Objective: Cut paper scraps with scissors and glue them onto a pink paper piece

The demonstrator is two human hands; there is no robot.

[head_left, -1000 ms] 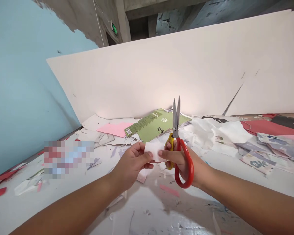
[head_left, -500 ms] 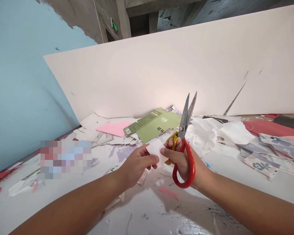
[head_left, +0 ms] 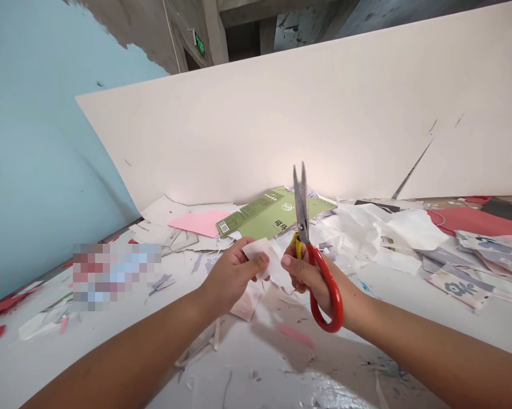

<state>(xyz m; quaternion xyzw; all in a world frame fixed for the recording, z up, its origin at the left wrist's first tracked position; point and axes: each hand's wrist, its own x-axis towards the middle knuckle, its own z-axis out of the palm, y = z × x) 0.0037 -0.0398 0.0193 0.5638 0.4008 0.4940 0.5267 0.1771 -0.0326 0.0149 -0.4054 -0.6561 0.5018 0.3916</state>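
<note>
Right between the hands, a scrap of white paper point(head_left: 258, 255) sits pinched in the left hand point(head_left: 233, 278); the right hand point(head_left: 311, 281) is curled tight round some red-handled scissors point(head_left: 306, 238), blades almost shut, pointing up, just beside the paper; past the hands there's a flattened green carton point(head_left: 277, 215) and a pink sheet point(head_left: 200, 222) lying in the scraps.

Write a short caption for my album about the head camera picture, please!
Left hand pinches a white paper scrap while right hand grips red-handled scissors above a paper-strewn table.
</note>
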